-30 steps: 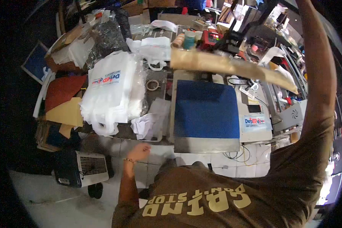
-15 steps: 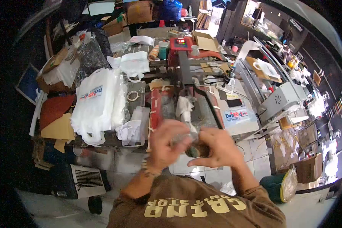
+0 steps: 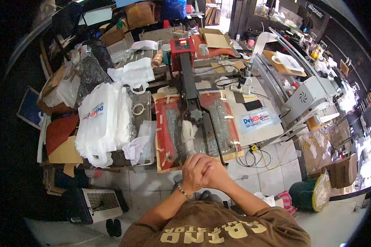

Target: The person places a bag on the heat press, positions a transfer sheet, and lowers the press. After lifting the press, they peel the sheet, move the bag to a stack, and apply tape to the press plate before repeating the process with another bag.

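My left hand (image 3: 195, 171) and my right hand (image 3: 215, 175) are clasped together in front of my body, fingers wrapped round each other. Whether anything lies between the palms is hidden. Just beyond them stands a heat press with a red control box (image 3: 182, 44) and a long dark arm (image 3: 188, 82). A white cloth (image 3: 188, 133) hangs at the near end of that arm. Below it lies a red board (image 3: 165, 154) with plastic film and tape on it.
White printed bags (image 3: 97, 119) are stacked at the left, near a tape roll (image 3: 138, 109). On the right, a printed sheet (image 3: 257, 120) and a black phone-like object (image 3: 252, 105) lie beside a grey machine (image 3: 303, 96). A green bin (image 3: 303, 195) stands on the floor.
My hands were apart, blurred and curled before my body; now they are clasped together. The view has shifted slightly, and more of the red board shows.
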`<act>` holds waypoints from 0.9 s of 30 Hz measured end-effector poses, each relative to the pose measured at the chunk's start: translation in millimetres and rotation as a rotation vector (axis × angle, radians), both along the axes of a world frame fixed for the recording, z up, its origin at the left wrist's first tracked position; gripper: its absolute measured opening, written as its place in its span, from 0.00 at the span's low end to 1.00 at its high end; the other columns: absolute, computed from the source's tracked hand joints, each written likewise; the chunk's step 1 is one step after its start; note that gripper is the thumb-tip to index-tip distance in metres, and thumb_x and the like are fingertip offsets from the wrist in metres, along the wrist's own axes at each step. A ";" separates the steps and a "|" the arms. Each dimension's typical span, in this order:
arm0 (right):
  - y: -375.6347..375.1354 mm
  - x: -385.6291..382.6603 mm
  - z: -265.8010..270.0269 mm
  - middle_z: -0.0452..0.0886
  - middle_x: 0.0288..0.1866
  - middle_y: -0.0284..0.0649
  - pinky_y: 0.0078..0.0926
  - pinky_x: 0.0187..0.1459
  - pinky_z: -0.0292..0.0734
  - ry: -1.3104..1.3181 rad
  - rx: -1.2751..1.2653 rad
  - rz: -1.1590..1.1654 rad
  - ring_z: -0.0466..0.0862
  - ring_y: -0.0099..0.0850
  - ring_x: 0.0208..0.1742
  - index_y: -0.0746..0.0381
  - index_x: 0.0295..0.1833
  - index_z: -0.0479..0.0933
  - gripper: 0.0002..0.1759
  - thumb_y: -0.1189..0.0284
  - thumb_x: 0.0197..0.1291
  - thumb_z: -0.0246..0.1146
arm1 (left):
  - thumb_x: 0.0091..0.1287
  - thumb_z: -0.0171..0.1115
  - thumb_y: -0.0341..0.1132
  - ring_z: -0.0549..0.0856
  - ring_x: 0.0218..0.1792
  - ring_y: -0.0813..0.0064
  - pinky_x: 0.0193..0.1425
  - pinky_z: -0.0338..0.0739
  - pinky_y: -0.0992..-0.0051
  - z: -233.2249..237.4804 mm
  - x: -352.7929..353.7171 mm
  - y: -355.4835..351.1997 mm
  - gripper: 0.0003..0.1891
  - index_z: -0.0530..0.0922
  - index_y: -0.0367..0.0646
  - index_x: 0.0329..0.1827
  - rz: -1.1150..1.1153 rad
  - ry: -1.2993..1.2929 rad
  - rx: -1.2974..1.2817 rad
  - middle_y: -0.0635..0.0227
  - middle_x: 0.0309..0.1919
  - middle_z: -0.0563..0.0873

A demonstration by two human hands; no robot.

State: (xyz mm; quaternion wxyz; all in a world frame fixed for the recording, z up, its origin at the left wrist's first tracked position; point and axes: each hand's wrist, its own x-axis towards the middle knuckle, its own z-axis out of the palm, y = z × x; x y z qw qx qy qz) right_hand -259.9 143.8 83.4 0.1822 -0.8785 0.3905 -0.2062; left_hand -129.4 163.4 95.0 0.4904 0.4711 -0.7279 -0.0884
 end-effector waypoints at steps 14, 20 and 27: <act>-25.2 5.7 49.4 0.76 0.33 0.47 0.41 0.38 0.75 0.055 0.275 0.175 0.81 0.49 0.37 0.64 0.34 0.74 0.36 0.39 0.45 0.76 | 0.67 0.69 0.30 0.85 0.37 0.73 0.41 0.79 0.73 9.2 152.5 -126.4 0.06 0.84 0.38 0.43 -0.210 0.199 0.401 0.64 0.37 0.87; -42.3 13.3 78.0 0.82 0.36 0.51 0.47 0.41 0.77 0.127 0.578 0.069 0.83 0.52 0.40 0.65 0.32 0.80 0.33 0.41 0.58 0.68 | 0.70 0.67 0.32 0.84 0.36 0.81 0.42 0.80 0.77 -40.1 254.3 -232.8 0.09 0.83 0.39 0.50 -0.028 0.317 0.524 0.69 0.36 0.88; -84.7 55.5 93.5 0.81 0.30 0.46 0.40 0.32 0.76 -0.012 0.381 0.004 0.83 0.47 0.33 0.64 0.33 0.82 0.19 0.59 0.57 0.75 | 0.63 0.66 0.32 0.90 0.38 0.59 0.46 0.83 0.62 -122.0 329.2 -355.6 0.11 0.85 0.37 0.47 0.173 0.018 0.357 0.57 0.36 0.90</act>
